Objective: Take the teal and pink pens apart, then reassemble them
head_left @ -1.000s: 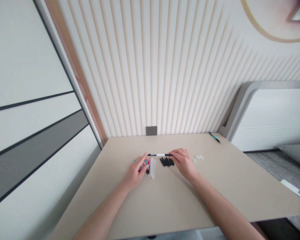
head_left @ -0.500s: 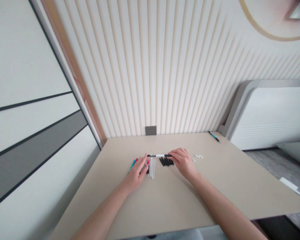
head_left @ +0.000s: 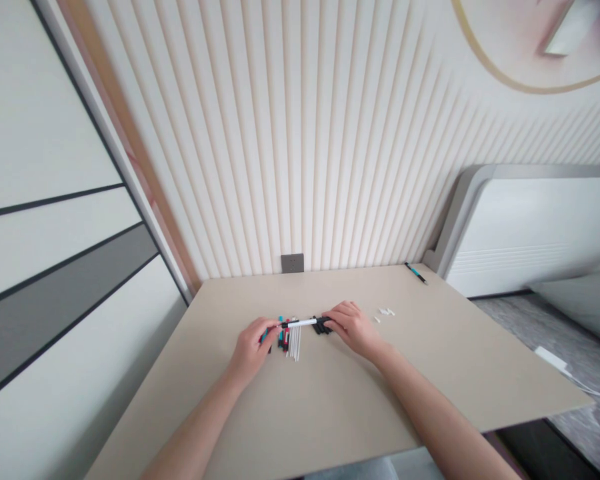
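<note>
Both hands hold a black-and-white pen (head_left: 303, 323) level above the table. My left hand (head_left: 253, 343) pinches its black left end, and my right hand (head_left: 353, 327) is closed round the black right end. Below the pen lies a row of thin white sticks (head_left: 294, 343), like pen refills. To their left are blue and pink-red pen parts (head_left: 285, 337), partly hidden by my left hand. Several short black pieces (head_left: 321, 328), like pen barrels or grips, lie near my right fingers, which partly cover them.
Small white pieces (head_left: 386, 312) lie right of my right hand on the beige table (head_left: 330, 413). A blue-and-black pen (head_left: 417, 273) is at the far right corner. The ribbed wall with a dark socket (head_left: 293, 263) stands behind; a bed headboard (head_left: 510, 227) is at right.
My left hand has shifted left and now pinches the pen's left end, uncovering more of the coloured parts. The pen has come lower and tilts slightly. The camera view has turned a little right.
</note>
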`<act>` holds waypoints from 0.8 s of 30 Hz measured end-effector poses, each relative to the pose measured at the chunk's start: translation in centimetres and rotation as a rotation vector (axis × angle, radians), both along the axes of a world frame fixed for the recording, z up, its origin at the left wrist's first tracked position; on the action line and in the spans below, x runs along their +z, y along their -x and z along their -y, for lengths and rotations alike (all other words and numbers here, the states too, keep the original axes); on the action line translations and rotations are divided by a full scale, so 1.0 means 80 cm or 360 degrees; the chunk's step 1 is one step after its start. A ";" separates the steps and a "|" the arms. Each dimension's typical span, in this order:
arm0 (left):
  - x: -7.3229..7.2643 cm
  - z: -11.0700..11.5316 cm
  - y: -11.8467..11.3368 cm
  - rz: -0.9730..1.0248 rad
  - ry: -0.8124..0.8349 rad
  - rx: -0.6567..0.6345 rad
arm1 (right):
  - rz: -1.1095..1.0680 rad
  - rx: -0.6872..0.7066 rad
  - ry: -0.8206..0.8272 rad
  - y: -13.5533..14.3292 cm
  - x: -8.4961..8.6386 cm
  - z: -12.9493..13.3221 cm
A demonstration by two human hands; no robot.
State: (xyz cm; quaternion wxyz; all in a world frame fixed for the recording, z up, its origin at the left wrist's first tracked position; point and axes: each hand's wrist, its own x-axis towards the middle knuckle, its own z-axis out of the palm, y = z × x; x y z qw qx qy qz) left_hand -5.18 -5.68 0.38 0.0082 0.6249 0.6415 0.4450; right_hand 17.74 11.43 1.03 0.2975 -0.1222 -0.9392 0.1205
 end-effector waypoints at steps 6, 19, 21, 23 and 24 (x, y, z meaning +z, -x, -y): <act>-0.002 -0.004 0.003 -0.0077 -0.0063 0.0060 | 0.0062 0.0087 0.0064 -0.001 0.004 0.005; -0.006 -0.005 0.006 -0.0331 -0.0004 -0.0005 | -0.0032 -0.1414 0.0375 -0.070 -0.039 -0.151; -0.008 -0.005 0.005 -0.0357 -0.0005 0.0001 | 0.0019 -0.1594 0.0417 -0.099 -0.044 -0.176; -0.010 -0.006 0.006 -0.0373 -0.0001 0.0009 | 0.0092 -0.1739 0.0475 -0.128 -0.049 -0.194; -0.010 -0.006 0.006 -0.0379 0.0005 0.0012 | 0.0127 -0.1799 0.0506 -0.141 -0.052 -0.202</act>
